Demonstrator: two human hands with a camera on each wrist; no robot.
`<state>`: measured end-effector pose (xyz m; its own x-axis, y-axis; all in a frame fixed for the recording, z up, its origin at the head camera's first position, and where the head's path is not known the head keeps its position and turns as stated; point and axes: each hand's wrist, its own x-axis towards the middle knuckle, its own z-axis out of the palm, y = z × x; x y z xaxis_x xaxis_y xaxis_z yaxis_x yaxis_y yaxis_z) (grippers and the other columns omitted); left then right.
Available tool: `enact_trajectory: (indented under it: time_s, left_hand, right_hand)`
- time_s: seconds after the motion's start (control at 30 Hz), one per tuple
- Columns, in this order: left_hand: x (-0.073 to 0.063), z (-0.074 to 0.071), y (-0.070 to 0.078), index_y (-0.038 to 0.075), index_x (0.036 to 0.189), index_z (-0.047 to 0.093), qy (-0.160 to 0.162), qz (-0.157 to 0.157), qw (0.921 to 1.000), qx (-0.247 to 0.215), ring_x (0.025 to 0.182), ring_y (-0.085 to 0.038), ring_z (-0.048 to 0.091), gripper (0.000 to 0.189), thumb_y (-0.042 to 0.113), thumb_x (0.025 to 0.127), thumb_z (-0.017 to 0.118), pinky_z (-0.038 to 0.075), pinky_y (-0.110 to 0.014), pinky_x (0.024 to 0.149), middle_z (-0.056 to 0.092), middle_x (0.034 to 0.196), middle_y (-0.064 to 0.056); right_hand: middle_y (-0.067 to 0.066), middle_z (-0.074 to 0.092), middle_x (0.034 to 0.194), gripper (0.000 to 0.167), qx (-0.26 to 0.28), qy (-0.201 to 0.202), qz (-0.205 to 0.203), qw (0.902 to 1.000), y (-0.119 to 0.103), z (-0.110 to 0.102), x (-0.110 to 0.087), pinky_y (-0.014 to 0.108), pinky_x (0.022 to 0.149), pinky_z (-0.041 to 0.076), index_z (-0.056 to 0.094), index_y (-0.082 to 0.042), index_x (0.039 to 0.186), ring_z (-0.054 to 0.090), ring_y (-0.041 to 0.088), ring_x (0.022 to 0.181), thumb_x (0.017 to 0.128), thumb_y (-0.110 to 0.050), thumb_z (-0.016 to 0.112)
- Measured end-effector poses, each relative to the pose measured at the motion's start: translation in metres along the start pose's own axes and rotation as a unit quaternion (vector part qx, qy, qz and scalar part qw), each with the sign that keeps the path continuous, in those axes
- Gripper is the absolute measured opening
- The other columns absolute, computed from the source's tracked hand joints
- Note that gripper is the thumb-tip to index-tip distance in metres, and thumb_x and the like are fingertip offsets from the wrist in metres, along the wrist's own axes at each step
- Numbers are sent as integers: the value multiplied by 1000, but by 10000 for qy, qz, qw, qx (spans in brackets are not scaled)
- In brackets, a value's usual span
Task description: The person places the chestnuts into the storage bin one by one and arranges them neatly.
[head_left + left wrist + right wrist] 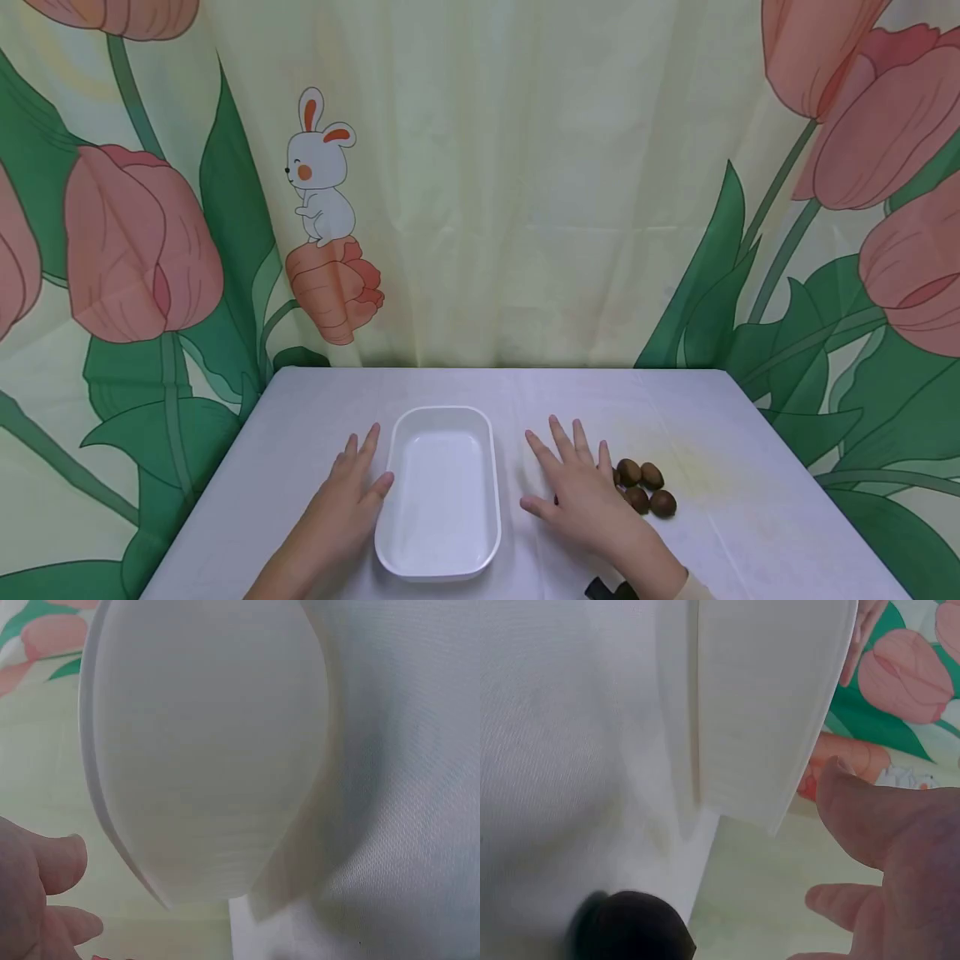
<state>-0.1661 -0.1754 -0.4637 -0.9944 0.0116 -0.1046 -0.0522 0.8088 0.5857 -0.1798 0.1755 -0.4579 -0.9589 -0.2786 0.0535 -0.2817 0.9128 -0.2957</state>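
Note:
A white rectangular tray [438, 575] lies on the table, its inside bare. Along its left side is my left hand [341, 508], fingers straight, the thumb tip at the rim; whether it touches cannot be told. In the left wrist view the tray's outer wall [210, 750] fills the middle, with fingertips [64, 862] at lower left. To the tray's right, my right hand [581, 492] is spread with nothing in its grasp. Several brown chestnuts [663, 503] sit beside and partly behind it. One dark rounded chestnut [637, 930] shows in the right wrist view, near the right thumb [855, 810].
A white cloth covers the table [720, 417]. Black objects [598, 588] show at the bottom edge, by the right wrist. Behind the table hangs a curtain [510, 208] printed with tulips and a rabbit.

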Motion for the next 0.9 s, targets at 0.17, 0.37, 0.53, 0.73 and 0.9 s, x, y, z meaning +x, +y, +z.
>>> enact_trajectory:
  time_s: [0.17, 0.37, 0.53, 0.73, 0.9]
  left_hand:
    - [3, -3, -2, 42, 173, 13, -3, -248, 9991, -353, 159, -56, 25, 80, 42, 108, 61, 28, -86, 114, 17, 178, -25]
    - [5, -9, -7, 49, 170, 18, 117, -505, 9964, -672, 154, -50, 42, 83, 37, 106, 69, 42, -78, 112, 32, 174, -19]
    - [6, -11, -9, 46, 168, 31, 247, -684, 9896, -1243, 133, -43, 68, 81, 28, 103, 75, 64, -58, 94, 43, 169, -21]
    - [5, -10, -11, 32, 165, 45, 343, -732, 9753, -2055, 112, -27, 78, 77, 11, 98, 78, 68, -33, 71, 52, 160, -27]
    - [5, -11, -12, 28, 159, 55, 374, -791, 9704, -2250, 101, -20, 77, 73, 6, 94, 81, 67, -32, 67, 62, 151, -26]
  right_hand:
    - [15, 23, 179, 87, 315, -34, -116, 9994, 9, -9, -3, 85, 123, 15, 40, -28, 167, 10, 51, 166, 93, -47, 82]
    - [10, 30, 178, 81, 696, -68, -90, 9975, 24, -24, -4, 77, 124, 28, 43, -30, 166, 14, 45, 167, 96, -35, 83]
    - [9, 33, 177, 78, 887, 122, -161, 9959, 39, -35, -8, 72, 118, 42, 44, -28, 165, 19, 46, 166, 96, -26, 82]
    - [10, 40, 173, 77, 1092, 328, -205, 9933, 54, -41, -10, 64, 114, 50, 50, -26, 162, 37, 45, 160, 94, -17, 84]
    - [13, 41, 172, 75, 1640, 177, -25, 9863, 66, -46, -11, 54, 109, 58, 52, -22, 160, 46, 44, 154, 93, -8, 83]
